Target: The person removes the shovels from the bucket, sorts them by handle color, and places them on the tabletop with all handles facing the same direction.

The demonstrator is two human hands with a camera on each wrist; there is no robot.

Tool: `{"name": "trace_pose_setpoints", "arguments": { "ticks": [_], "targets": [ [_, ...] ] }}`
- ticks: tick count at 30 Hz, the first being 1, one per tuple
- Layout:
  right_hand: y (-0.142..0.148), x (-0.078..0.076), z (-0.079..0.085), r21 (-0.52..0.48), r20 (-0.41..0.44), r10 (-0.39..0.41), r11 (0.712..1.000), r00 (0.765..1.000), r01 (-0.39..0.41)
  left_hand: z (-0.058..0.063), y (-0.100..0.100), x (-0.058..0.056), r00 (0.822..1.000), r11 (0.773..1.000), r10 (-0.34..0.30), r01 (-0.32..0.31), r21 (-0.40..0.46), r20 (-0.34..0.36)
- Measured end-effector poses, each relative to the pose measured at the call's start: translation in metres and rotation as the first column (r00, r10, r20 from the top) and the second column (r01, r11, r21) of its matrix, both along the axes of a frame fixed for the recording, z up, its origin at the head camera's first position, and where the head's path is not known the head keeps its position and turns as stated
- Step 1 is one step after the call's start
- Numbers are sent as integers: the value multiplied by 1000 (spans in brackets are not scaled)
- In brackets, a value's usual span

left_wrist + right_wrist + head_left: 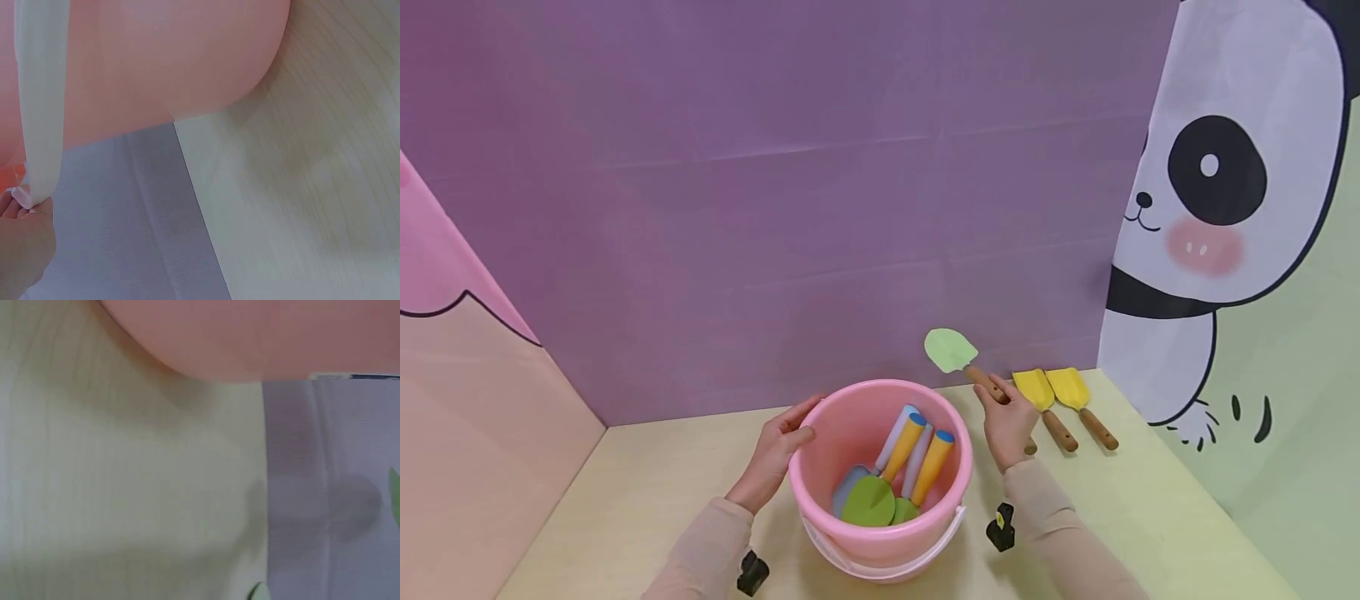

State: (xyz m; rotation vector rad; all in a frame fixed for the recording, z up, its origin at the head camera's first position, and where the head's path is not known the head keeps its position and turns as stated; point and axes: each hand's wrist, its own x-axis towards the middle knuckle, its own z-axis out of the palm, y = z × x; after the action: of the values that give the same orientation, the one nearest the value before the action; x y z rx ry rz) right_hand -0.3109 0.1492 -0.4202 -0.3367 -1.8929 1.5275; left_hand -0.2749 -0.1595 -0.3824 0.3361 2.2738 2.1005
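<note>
A pink bucket point(880, 542) with a pale handle point(887, 573) stands on the table. My left hand point(772, 454) holds its rim at the left, thumb over the edge; the left wrist view shows that hand point(28, 247) beside the handle. Inside lean shovels with orange grips and green blades point(868, 502), along with pale lilac-gripped ones. My right hand point(1009, 421) pinches the wooden handle of a light green trowel point(951, 350), raised right of the bucket with its blade toward the wall. Only the blade's edge point(395, 497) enters the right wrist view.
Two yellow shovels point(1036, 388) point(1067, 388) with wooden handles lie right of my right hand. Another wooden handle end point(1030, 447) peeks out beneath that hand. A purple wall point(850, 208) closes off the back of the table point(647, 492), and a panda-printed wall point(1285, 350) stands at the right.
</note>
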Motion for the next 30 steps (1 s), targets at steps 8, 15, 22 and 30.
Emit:
{"name": "trace_pose_setpoints", "arguments": {
  "ticks": [8, 15, 22, 30],
  "targets": [
    [-4, -2, -20, -24, 60, -71, 997, 996, 73, -2, -1, 0, 1000, 1000, -5, 5, 7, 5],
    [-6, -4, -37, -38, 97, -105, 993, 990, 109, -4, -1, -1, 1000, 1000, -16, 16, 16, 5],
    [-10, -6, -50, 29, 21, -173, 985, 985, 173, -5, -3, -3, 1000, 1000, -17, 17, 10, 2],
    [-10, -4, -58, 72, -36, -224, 971, 974, 226, -4, -2, -2, 1000, 1000, -10, 10, -1, 1]
  ]
}}
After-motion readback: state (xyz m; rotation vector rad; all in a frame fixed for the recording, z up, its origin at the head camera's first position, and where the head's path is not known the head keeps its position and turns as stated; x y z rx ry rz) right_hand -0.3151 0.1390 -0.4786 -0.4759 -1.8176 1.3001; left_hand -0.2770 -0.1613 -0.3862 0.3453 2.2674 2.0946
